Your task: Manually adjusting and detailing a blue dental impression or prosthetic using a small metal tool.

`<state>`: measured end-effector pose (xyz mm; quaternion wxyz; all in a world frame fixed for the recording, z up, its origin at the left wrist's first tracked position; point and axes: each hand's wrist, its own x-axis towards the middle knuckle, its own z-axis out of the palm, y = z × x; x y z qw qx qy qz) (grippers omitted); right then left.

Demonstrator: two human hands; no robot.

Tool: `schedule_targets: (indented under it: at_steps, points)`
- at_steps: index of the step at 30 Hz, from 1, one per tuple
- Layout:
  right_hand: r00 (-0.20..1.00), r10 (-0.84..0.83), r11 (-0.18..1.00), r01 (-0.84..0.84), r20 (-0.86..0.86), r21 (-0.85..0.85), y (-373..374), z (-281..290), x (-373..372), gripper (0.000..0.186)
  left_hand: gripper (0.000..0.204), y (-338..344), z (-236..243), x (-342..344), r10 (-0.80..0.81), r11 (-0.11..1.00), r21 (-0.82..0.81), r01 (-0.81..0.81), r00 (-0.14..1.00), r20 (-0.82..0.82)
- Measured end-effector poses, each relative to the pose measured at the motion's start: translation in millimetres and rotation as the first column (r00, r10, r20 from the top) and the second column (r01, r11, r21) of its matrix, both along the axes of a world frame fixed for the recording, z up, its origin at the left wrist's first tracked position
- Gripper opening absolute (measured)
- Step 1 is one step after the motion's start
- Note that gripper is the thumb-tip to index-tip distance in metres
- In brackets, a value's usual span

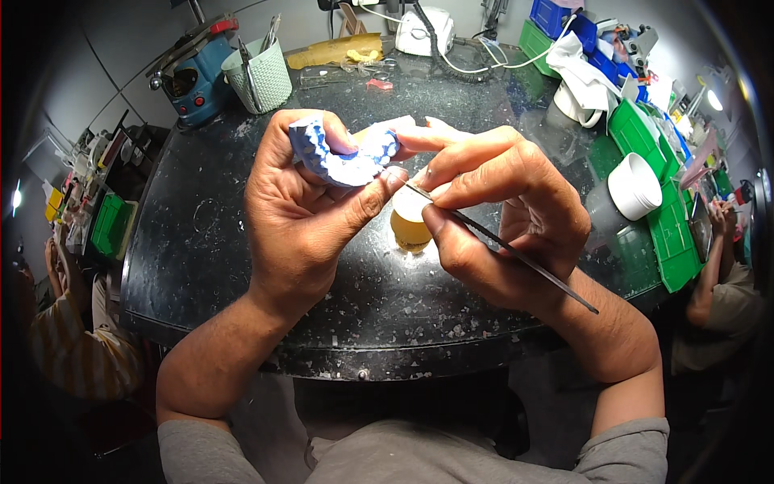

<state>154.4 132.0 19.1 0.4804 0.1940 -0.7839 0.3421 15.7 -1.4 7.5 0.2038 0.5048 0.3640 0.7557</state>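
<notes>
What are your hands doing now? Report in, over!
Left hand grips blue tooth mould. Right hand pinches thin metal tool, tip at the mould. Small yellow jar sits below, clear.

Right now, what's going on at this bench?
A person at a dark speckled worktable holds a blue-and-white dental cast up in the left hand. The right hand pinches a thin dark metal tool, its tip close to the cast. Beneath the hands a small yellow jar stands on the table. A white tub and green trays sit to the right.
</notes>
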Motion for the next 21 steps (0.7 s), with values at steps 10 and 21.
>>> schedule_targets:
  at_steps: [10,21]
  points:
    - [0.999,0.027,1.000,-0.027,0.027,-0.013,-0.1,2.9,1.2,0.020,0.039,0.7,0.0,1.0,0.029,1.000,-0.007,-0.029,1.000,0.002]
    - [0.999,0.005,1.000,-0.004,0.048,-0.019,-0.6,3.6,1.6,0.020,0.038,-0.6,1.1,1.0,0.029,0.998,-0.049,-0.028,0.999,0.031]
